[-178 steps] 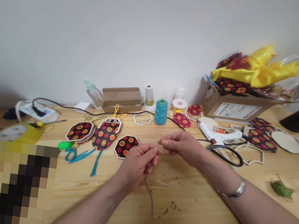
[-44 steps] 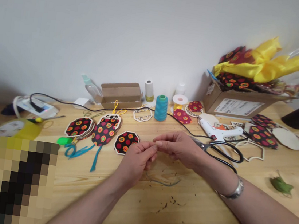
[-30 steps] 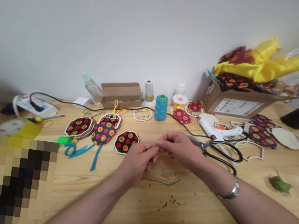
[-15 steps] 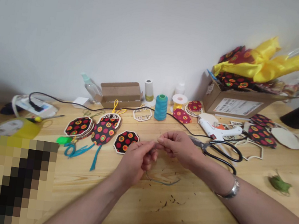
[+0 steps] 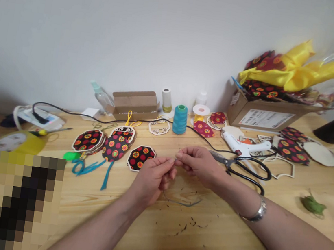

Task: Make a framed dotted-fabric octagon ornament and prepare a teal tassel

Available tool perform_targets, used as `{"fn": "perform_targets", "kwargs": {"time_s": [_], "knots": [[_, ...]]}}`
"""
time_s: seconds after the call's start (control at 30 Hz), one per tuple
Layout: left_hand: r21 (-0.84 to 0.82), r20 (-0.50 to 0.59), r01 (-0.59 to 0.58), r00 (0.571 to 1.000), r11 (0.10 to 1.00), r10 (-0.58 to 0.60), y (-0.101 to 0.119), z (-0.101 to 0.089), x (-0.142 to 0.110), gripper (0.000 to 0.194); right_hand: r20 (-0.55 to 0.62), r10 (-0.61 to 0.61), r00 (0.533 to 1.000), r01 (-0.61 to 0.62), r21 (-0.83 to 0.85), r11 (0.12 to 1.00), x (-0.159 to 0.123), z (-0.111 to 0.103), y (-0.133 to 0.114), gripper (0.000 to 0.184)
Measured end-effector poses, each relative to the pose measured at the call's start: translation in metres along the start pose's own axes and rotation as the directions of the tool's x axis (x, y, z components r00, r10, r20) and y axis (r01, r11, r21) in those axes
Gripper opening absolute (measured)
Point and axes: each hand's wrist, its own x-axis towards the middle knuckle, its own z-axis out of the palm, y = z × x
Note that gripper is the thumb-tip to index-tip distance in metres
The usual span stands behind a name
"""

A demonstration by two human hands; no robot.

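Note:
My left hand and my right hand meet over the middle of the table, fingertips nearly touching. Both pinch a thin grey-blue cord, whose loose end trails below my left hand onto the wood; the part between the fingers is mostly hidden. Just left of my left hand lies an octagonal piece covered in black patterned fabric. Black-handled scissors rest beside my right wrist. Behind the hands stands a cone of teal thread.
Stacked fabric-covered pieces with teal cords lie at left. A white glue gun sits at right, before a cardboard box of fabric. A green thread bundle lies far right. A black cable runs along the back.
Almost nothing differs. Both hands keep the same pinch, with only a very slight shift of the fingers.

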Motion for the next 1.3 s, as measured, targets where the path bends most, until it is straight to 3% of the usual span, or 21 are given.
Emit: {"fn": "perform_targets", "kwargs": {"time_s": [0.5, 0.6, 0.7, 0.8, 0.87, 0.97, 1.03, 1.2, 1.3], "knots": [[0.031, -0.041, -0.002, 0.999, 1.0, 0.004, 0.001, 0.003, -0.001, 0.024, 0.011, -0.008, 1.0, 0.007, 0.087, 0.996, 0.002, -0.002, 0.0, 0.031], [0.03, -0.044, 0.002, 0.999, 1.0, 0.0, 0.001, 0.002, -0.002, 0.026, -0.091, -0.015, 0.996, 0.013, -0.022, 1.0, 0.005, -0.004, -0.001, 0.029], [0.022, -0.039, 0.016, 0.999, 1.0, -0.015, 0.001, 0.001, -0.002, 0.028, -0.245, -0.269, 0.931, 0.186, -0.313, 0.931, 0.007, -0.009, -0.003, 0.025], [0.0, -0.029, 0.042, 0.999, 0.999, -0.042, 0.003, 0.0, -0.002, 0.036, -0.171, -0.524, 0.834, 0.39, -0.49, 0.78, 0.005, -0.012, -0.009, 0.025], [-0.026, -0.028, 0.065, 0.997, 0.998, -0.065, 0.004, -0.001, -0.001, 0.043, -0.082, -0.523, 0.849, 0.429, -0.473, 0.77, 0.003, -0.012, -0.012, 0.022], [-0.054, -0.021, 0.084, 0.996, 0.995, -0.086, 0.006, 0.0, -0.001, 0.048, 0.009, -0.423, 0.906, 0.396, -0.372, 0.84, 0.001, -0.009, -0.015, 0.018], [-0.059, -0.006, 0.088, 0.996, 0.994, -0.088, 0.006, 0.0, -0.001, 0.049, 0.042, -0.394, 0.918, 0.386, -0.32, 0.865, 0.001, -0.008, -0.015, 0.017], [-0.071, 0.019, 0.109, 0.994, 0.992, -0.107, 0.006, 0.001, -0.002, 0.052, 0.072, -0.351, 0.934, 0.358, -0.239, 0.903, 0.001, -0.005, -0.012, 0.012], [-0.083, 0.01, 0.134, 0.991, 0.988, -0.133, 0.007, 0.001, -0.002, 0.056, 0.029, -0.308, 0.951, 0.302, -0.296, 0.906, 0.001, -0.004, -0.01, 0.009]]}}
